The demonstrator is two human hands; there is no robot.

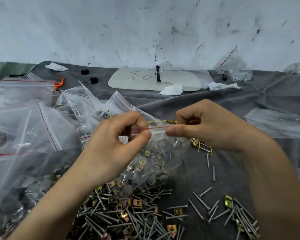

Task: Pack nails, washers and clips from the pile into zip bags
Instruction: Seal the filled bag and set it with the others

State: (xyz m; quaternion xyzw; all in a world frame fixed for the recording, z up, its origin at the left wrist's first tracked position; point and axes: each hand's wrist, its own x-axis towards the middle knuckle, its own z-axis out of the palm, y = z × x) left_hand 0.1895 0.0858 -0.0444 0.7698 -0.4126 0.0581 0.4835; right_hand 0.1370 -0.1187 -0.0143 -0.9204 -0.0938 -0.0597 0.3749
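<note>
My grey cloth (pixel 232 104) holds a pile of nails and gold clips (pixel 128 213) near me, many clear zip bags (pixel 24 118) on my left, and farther back a white board (pixel 137 82), crumpled tissues (pixel 171 90) and what may be two small black blocks (pixel 93 80).

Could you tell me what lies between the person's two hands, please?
In the head view, the red-lined top edge of the zip bag spans from left hand to right hand, both pinching it.

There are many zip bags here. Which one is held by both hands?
The bag in the middle, above the pile of nails: left hand and right hand pinch its red-lined top edge. The other bags lie on the grey cloth.
</note>
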